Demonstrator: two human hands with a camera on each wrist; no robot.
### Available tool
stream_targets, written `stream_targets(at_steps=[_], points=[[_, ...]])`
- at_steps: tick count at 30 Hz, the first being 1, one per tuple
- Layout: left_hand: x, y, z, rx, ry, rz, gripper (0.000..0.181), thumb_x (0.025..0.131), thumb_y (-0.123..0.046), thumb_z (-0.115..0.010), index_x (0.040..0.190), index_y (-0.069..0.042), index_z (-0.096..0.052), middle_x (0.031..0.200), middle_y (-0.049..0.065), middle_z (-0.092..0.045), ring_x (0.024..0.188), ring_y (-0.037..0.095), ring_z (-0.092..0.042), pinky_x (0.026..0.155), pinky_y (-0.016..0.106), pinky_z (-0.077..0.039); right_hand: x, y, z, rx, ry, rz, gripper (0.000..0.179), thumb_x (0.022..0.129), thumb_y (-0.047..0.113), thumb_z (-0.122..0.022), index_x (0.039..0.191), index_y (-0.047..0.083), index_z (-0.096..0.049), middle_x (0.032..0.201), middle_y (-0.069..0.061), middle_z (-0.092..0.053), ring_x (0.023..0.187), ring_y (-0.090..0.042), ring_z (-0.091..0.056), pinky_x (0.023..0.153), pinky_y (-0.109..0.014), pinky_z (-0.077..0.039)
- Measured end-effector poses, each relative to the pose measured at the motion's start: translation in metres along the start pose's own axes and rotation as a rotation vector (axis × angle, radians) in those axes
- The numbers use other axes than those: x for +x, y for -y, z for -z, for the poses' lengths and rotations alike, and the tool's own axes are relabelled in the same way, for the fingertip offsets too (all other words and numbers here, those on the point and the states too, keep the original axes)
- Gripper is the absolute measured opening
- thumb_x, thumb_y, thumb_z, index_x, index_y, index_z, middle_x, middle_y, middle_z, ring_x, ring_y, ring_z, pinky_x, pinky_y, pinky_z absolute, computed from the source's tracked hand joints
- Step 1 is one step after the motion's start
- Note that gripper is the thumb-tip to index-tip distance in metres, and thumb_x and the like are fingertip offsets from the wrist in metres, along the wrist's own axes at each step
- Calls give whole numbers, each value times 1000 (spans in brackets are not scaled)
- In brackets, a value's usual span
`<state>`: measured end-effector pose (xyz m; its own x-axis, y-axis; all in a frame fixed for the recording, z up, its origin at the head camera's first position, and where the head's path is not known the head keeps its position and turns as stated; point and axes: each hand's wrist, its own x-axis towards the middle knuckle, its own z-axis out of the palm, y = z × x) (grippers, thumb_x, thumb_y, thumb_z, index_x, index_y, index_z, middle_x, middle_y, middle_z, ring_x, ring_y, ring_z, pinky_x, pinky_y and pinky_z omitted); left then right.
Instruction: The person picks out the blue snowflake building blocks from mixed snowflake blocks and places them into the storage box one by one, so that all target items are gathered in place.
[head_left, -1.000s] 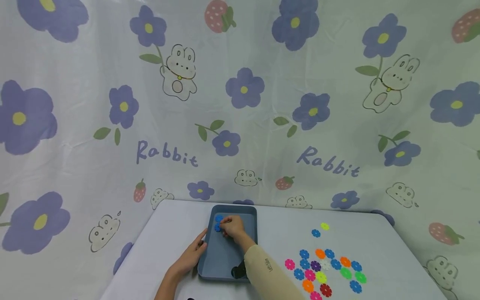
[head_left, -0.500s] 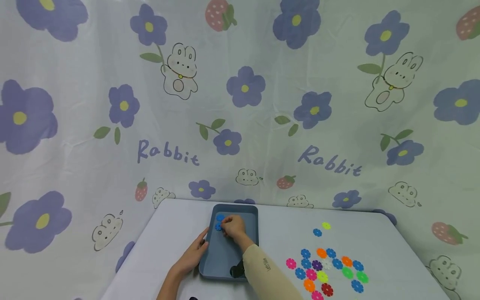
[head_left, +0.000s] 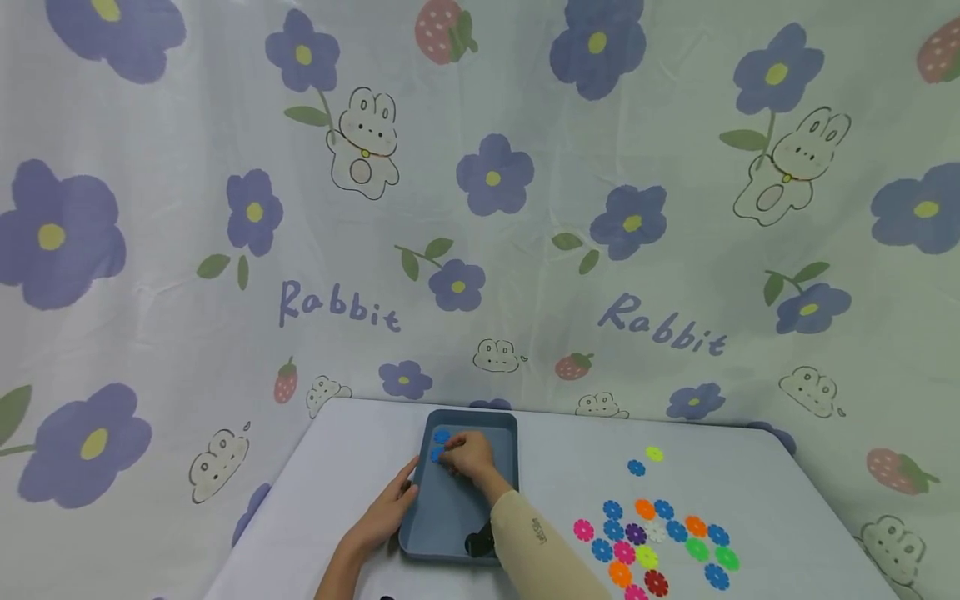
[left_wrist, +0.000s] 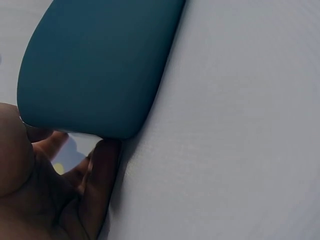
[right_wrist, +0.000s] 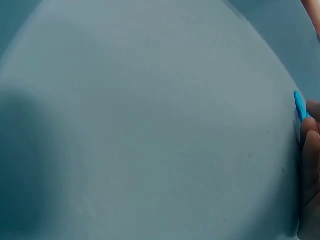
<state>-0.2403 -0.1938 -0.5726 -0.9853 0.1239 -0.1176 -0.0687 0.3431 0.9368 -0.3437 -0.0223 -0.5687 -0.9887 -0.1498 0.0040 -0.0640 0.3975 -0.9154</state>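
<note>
A grey-blue tray (head_left: 450,521) lies lengthwise on the table. Against its left wall rests my left hand (head_left: 381,518), fingers stretched along the side; the left wrist view shows the fingers (left_wrist: 102,172) touching the outside of the tray (left_wrist: 100,65). My right hand (head_left: 472,457) reaches over the tray and pinches a blue notched plastic disc (head_left: 437,455) by the left wall. In the right wrist view that disc (right_wrist: 300,106) stands tilted at the fingertips. Just beyond it, a second blue disc (head_left: 442,436) lies in the tray's far left corner.
Right of the tray, several notched discs in blue, orange, pink, green and other colours lie scattered on the white table, among them a purple disc (head_left: 635,533). A yellow disc (head_left: 655,453) lies farther back. A patterned curtain (head_left: 495,258) hangs behind the table.
The head view shifts slightly. Both hands stay at nearly the same places, the right still at the blue disc, with only small finger movement.
</note>
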Motion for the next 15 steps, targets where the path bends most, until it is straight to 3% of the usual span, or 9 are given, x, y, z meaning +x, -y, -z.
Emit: stream_targets(at_steps=[5,15], points=[[-2,1,0,-7,13,-6,54,106,-21,-42,156,-15,-23,155,29,-16,138,51,-17,108,64,-15,1,-5,-1,-82,47,55,24,73,7,-84,92,3,-71,60,1,-60,46,-13,-58,43,-27,-48],[1,0,1,-8,17,-12,54,106,-22,-43,156,-14,-22,156,27,-16,139,50,-16,109,62,-14,6,-6,-3,-147,40,86,23,75,9,-83,94,2,-72,58,3,-59,44,-12,-55,41,-27,-45]])
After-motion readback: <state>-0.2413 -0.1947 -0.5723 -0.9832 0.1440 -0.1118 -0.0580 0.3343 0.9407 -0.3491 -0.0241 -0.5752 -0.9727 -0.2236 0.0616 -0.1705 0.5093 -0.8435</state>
